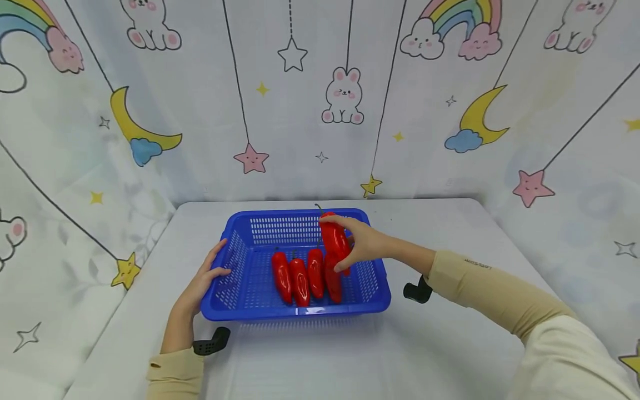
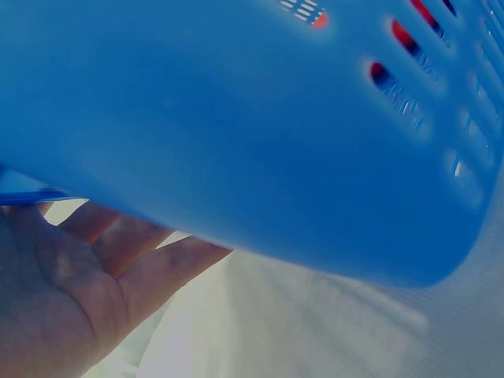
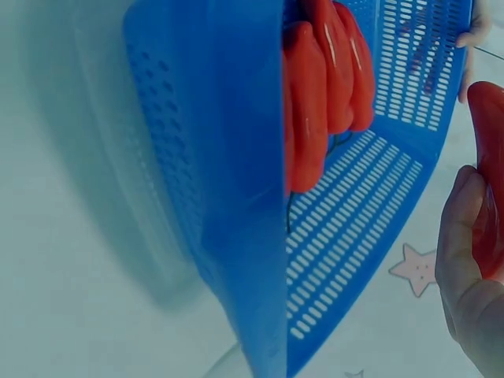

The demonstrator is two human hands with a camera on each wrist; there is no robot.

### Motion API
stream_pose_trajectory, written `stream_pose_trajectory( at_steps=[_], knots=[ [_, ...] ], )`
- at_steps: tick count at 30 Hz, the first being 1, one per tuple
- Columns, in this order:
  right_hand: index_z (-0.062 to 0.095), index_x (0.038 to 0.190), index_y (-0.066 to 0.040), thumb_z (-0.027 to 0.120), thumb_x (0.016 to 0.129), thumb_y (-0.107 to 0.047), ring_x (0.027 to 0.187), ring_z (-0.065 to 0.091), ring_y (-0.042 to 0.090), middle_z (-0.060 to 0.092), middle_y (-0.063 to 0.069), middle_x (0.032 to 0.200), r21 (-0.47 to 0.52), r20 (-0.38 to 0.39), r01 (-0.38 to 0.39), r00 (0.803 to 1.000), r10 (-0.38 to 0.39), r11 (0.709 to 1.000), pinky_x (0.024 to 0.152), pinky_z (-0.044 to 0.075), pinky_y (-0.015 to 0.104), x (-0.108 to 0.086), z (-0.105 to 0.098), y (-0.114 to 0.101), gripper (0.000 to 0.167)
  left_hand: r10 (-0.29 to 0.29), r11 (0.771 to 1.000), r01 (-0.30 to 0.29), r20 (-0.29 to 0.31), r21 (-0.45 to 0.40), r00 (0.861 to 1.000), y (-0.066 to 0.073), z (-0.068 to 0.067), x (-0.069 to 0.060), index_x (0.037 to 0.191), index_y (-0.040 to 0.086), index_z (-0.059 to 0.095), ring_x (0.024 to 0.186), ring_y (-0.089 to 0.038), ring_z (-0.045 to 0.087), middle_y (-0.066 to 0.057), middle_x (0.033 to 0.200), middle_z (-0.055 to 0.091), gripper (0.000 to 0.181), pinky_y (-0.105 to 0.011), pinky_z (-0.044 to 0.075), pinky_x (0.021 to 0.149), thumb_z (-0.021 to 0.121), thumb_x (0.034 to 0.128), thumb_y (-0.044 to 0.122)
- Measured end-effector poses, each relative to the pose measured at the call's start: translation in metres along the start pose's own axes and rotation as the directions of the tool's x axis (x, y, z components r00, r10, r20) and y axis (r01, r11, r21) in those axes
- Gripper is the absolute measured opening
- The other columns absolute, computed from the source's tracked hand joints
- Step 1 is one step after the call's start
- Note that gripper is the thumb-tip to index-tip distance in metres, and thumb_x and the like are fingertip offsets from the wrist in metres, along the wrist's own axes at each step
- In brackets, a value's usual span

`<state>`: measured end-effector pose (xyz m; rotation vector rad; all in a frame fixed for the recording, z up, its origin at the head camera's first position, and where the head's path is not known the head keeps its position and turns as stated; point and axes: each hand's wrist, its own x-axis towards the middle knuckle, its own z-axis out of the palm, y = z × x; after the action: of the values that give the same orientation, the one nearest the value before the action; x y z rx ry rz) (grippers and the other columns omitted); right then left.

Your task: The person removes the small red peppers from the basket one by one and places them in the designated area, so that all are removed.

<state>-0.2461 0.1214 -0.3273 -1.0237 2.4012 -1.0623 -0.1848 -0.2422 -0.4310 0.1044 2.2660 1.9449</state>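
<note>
A blue plastic basket (image 1: 250, 314) with slotted walls stands on the white table. Several glossy red chili peppers (image 1: 299, 282) lie side by side inside it, toward its right half. My right hand (image 1: 369, 241) pinches another red pepper (image 1: 334, 238) between thumb and fingers, stem end up, above the basket's right part. That held pepper is partly cut off at the edge of the right wrist view, beside the right hand (image 3: 466, 252). At the basket's left side my left hand (image 1: 194, 290) grips the rim; in the left wrist view its fingertips are partly hidden behind the blue wall.
The white tabletop (image 1: 450, 233) extends around the basket on all sides. Behind it hangs a pale cloth backdrop (image 1: 310, 128) printed with stars, moons and rabbits. Black wrist devices (image 1: 418, 291) are worn on both arms.
</note>
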Motion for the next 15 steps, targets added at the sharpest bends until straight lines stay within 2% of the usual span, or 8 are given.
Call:
stream_pose_trajectory(
  at_steps=[7, 15],
  knots=[
    [0.028, 0.142, -0.012, 0.08, 0.065, -0.007, 0.114, 0.048, 0.035, 0.035, 0.017, 0.136, 0.021, -0.004, 0.008, 1.0, -0.008, 1.0, 0.074, 0.052, 0.036, -0.007, -0.007, 0.011, 0.093, -0.011, 1.0, 0.011, -0.003, 0.01, 1.0, 0.0, -0.001, 0.0, 0.148, 0.028, 0.004, 0.133, -0.046, 0.002, -0.013, 0.152, -0.01, 0.07, -0.067, 0.016, 0.096, 0.04, 0.0891, 0.015],
    [0.028, 0.141, -0.014, 0.079, 0.067, -0.007, 0.11, 0.05, 0.038, 0.036, 0.018, 0.133, 0.048, -0.04, -0.046, 0.998, 0.048, 0.998, 0.072, 0.052, 0.038, -0.022, -0.018, 0.015, 0.09, -0.013, 1.0, 0.013, 0.002, 0.005, 1.0, -0.001, -0.002, 0.001, 0.148, 0.028, 0.003, 0.133, -0.046, 0.001, -0.013, 0.151, -0.01, 0.071, -0.068, 0.014, 0.096, 0.041, 0.0894, 0.014]
  ],
)
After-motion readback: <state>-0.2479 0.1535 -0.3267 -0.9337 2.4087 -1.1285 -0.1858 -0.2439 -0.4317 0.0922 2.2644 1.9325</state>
